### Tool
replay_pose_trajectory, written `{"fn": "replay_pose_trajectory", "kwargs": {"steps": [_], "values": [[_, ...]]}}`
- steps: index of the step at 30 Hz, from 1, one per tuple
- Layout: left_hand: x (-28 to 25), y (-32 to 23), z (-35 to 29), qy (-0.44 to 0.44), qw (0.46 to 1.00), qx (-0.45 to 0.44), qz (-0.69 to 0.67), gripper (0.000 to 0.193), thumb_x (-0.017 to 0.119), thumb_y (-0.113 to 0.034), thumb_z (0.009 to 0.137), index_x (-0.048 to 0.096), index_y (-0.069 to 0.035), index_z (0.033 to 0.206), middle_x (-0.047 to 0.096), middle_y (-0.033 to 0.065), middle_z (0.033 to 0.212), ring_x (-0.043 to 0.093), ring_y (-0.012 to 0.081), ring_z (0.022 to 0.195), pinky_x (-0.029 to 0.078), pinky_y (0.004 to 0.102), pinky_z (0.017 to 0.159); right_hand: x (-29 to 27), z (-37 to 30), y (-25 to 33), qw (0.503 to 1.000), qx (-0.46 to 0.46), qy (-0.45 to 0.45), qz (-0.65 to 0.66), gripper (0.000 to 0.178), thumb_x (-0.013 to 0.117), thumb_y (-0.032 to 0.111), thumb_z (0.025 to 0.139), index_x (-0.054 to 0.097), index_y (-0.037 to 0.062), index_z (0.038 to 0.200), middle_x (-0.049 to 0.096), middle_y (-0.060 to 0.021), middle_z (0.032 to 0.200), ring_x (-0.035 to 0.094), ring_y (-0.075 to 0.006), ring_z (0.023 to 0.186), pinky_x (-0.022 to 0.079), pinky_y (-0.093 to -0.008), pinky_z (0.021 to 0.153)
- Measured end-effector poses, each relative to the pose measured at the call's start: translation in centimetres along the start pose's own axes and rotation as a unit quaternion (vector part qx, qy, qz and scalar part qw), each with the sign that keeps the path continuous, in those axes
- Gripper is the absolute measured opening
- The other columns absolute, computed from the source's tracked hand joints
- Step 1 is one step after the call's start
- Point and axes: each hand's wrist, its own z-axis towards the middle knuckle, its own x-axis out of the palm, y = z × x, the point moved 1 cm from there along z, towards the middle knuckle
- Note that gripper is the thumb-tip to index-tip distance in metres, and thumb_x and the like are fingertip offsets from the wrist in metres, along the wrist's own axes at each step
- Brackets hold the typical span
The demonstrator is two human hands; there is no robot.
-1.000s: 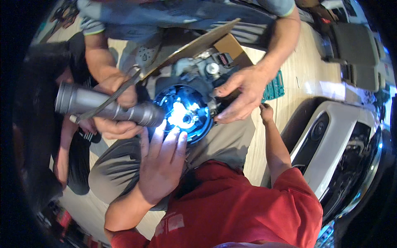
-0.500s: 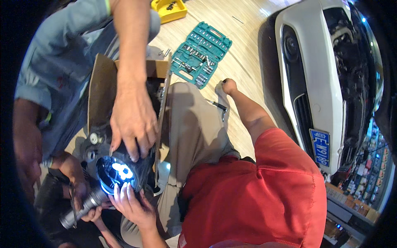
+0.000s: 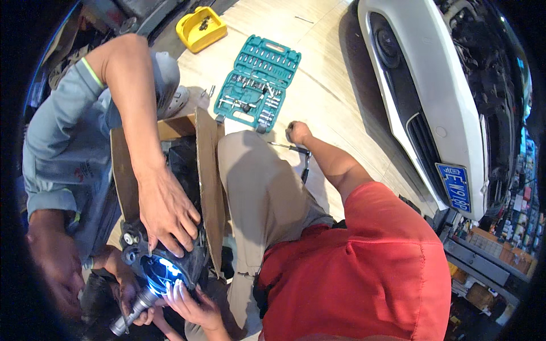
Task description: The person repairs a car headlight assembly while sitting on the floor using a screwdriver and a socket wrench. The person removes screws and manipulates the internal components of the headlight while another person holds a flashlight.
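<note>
My left hand (image 3: 196, 310) comes up from the lower edge. Its fingers reach over the rim of a round, lit opening in a black headlight housing (image 3: 190, 264), with the thumb against the outside. The housing sticks out of an open cardboard box (image 3: 211, 193). Another person's hand (image 3: 169, 213) lies on top of it, fingers spread. From below left, other hands hold a grey flashlight (image 3: 133, 315) at the opening. My right hand (image 3: 298, 132) is curled at the floor, beside a ratchet wrench (image 3: 306, 162); what is inside its fingers is hidden.
A green socket set case (image 3: 276, 85) lies open past my knee. Beyond it sits a yellow tray (image 3: 202, 31) with small dark parts. Loose metal pieces (image 3: 210, 91) lie near the box. A white car bumper (image 3: 421, 85) stands at the right.
The whole view has shifted. The flashlight now points more steeply up, close to the rim. My left hand stays at the opening, and my right hand remains low by the wrench.
</note>
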Motion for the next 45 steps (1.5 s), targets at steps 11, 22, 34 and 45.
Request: {"fn": "replay_pose_trajectory", "kwargs": {"steps": [11,22,34,45], "values": [[-0.7,-0.5,0.7,0.008,0.999,-0.023,-0.031,0.032,0.063,-0.016,0.094,0.06,0.002,0.12,0.062,0.0189,0.119,0.055,0.0434,0.121,0.031,0.0641,0.11,2.8,2.6,-3.7,0.966,-0.044,0.12,-0.223,0.03,0.06,0.026,0.076,0.073,0.0,0.083,0.07,-0.0247,0.103,0.069,-0.0387,0.096,0.054,-0.0468,0.088],[-1.2,-0.2,0.4,-0.027,0.995,-0.055,-0.076,0.046,0.075,-0.009,0.075,0.061,-0.003,0.118,0.063,0.0149,0.116,0.059,0.0387,0.115,0.036,0.0598,0.107,0.1,1.2,0.1,0.946,0.031,0.208,0.245,0.019,0.066,0.018,0.091,0.067,-0.0014,0.09,0.064,-0.0056,0.075,0.058,-0.0154,0.064,0.048,-0.0298,0.059],[-1.5,0.2,1.4,-0.035,0.989,-0.07,-0.126,0.045,0.076,-0.006,0.069,0.065,-0.002,0.112,0.063,0.0127,0.114,0.059,0.0357,0.116,0.034,0.0581,0.109,-11.7,-4.3,16.5,0.916,-0.082,-0.026,0.391,0.019,0.062,0.017,0.098,0.063,0.0028,0.109,0.062,-0.0046,0.095,0.06,-0.0143,0.086,0.053,-0.0313,0.073],[-1.3,0.6,0.8,-0.029,0.986,-0.089,-0.135,0.035,0.07,-0.008,0.075,0.064,-0.003,0.11,0.064,0.0105,0.11,0.059,0.032,0.114,0.034,0.0566,0.109,-20.4,-24.3,38.4,0.735,-0.665,0.057,0.117,0.017,0.064,-0.006,0.085,0.065,-0.0059,0.101,0.067,-0.0168,0.093,0.066,-0.0246,0.086,0.053,-0.0331,0.078]]}}
